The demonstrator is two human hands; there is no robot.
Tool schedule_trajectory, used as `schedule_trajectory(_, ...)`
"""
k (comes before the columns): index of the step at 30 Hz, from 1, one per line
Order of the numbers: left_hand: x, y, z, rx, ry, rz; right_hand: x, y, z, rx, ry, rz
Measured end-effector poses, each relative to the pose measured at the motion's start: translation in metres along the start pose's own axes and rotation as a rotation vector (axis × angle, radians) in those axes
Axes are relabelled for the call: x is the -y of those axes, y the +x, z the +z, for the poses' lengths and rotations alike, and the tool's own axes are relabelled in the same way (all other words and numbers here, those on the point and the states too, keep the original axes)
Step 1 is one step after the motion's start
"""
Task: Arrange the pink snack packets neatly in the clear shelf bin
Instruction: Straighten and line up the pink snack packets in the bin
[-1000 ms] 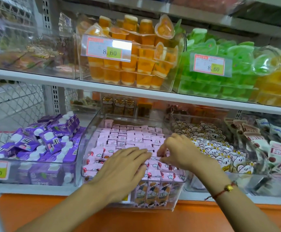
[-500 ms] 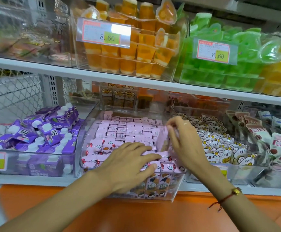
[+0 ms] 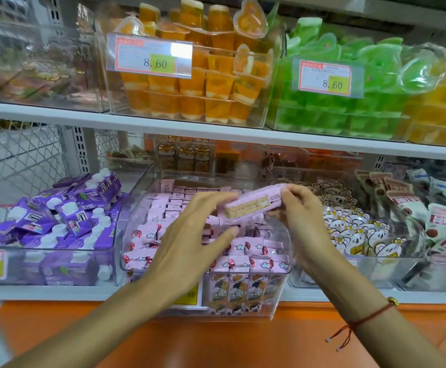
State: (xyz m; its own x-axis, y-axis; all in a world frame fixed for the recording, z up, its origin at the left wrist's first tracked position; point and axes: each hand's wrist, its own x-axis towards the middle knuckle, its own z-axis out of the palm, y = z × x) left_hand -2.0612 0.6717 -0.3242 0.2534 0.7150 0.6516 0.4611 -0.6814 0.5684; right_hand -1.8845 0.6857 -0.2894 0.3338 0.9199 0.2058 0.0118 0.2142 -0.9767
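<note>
On the lower shelf, at the middle, stands the clear shelf bin point(image 3: 283, 285), made of smooth transparent plastic with a rounded front corner. It is filled with pink snack packets point(image 3: 245, 264), small glossy pillows of film with a white cloud and a red mark printed on them; at the back they lie in flat rows, at the front they stand more loosely. Under them, against the front wall, some brown and cream packets point(image 3: 232, 293) stand upright.

Above the bin both hands hold one pink packet point(image 3: 253, 207), long and flat, tilted so its right end is higher. The side turned to us has a cream panel of fine print, too blurred to read. The right hand point(image 3: 299, 216) pinches the right end, thumb below and fingers curled on top. The left hand point(image 3: 198, 235) is spread wide, its fingertips at the left end of the packet; whether they press it or only touch it, I cannot say surely.

To the left, another clear bin holds purple cartons with white caps point(image 3: 65, 216). To the right are white packets with a cartoon bear and flowers point(image 3: 349, 232). On the upper shelf, clear boxes hold orange jelly cups point(image 3: 190, 83) and green jelly cups point(image 3: 323, 118), each with a price label point(image 3: 150, 58).
</note>
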Motion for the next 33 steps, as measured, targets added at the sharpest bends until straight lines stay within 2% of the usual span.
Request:
schedule_trajectory(3,0.005,0.003,-0.006,-0.047,-0.118,-0.081,0.002,-0.002,0.0,0.084,0.029,0.05)
schedule_trajectory(7,0.004,0.012,-0.014,-0.124,-0.405,-0.41,0.003,-0.002,-0.002,0.158,-0.084,0.036)
schedule_trajectory(10,-0.002,0.015,-0.016,-0.137,-0.699,-0.671,0.002,-0.005,-0.001,0.107,-0.28,-0.24)
schedule_trajectory(13,-0.006,0.015,-0.016,-0.134,-0.768,-0.724,0.005,-0.011,0.0,0.158,-0.499,-0.629)
schedule_trajectory(15,-0.007,0.016,-0.015,-0.141,-0.717,-0.722,0.006,-0.014,0.001,0.235,-0.712,-0.801)
schedule_trajectory(18,-0.006,0.015,-0.014,-0.11,-0.611,-0.712,0.003,-0.017,0.006,0.31,-1.003,-0.919)
schedule_trajectory(21,-0.006,0.015,-0.015,-0.097,-0.589,-0.657,-0.001,-0.015,0.007,0.292,-1.048,-0.959)
schedule_trajectory(23,-0.004,0.014,-0.014,-0.078,-0.454,-0.558,0.0,-0.013,0.007,0.242,-0.914,-0.86)
schedule_trajectory(27,0.01,0.0,-0.01,0.211,0.225,-0.184,0.004,-0.002,-0.005,0.115,-0.566,-0.466)
schedule_trajectory(30,0.022,-0.008,-0.003,0.41,0.484,-0.009,0.002,0.004,-0.016,0.065,-0.629,-0.423)
schedule_trajectory(33,0.026,-0.009,0.0,0.449,0.565,0.036,0.0,0.006,-0.02,0.132,-0.759,-0.455)
